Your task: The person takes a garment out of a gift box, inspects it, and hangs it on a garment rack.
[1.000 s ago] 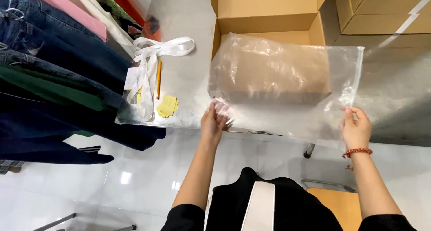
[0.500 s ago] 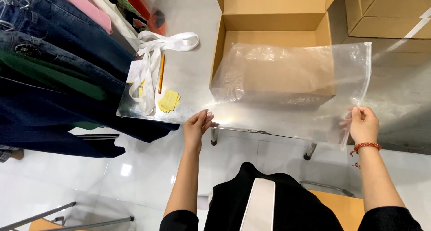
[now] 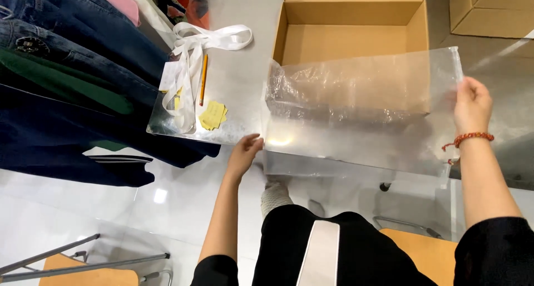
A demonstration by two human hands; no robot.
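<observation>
Holding clear plastic bag [image 3: 361, 113] stretched wider, left hand [image 3: 243, 152] lower, right hand [image 3: 471, 105] higher

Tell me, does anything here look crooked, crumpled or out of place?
Mostly tidy. The clear plastic bag held between the left hand and right hand is crinkled at its left end, and part of it hangs past the metal table's edge. Dark clothes also spill over the table's left side.
</observation>
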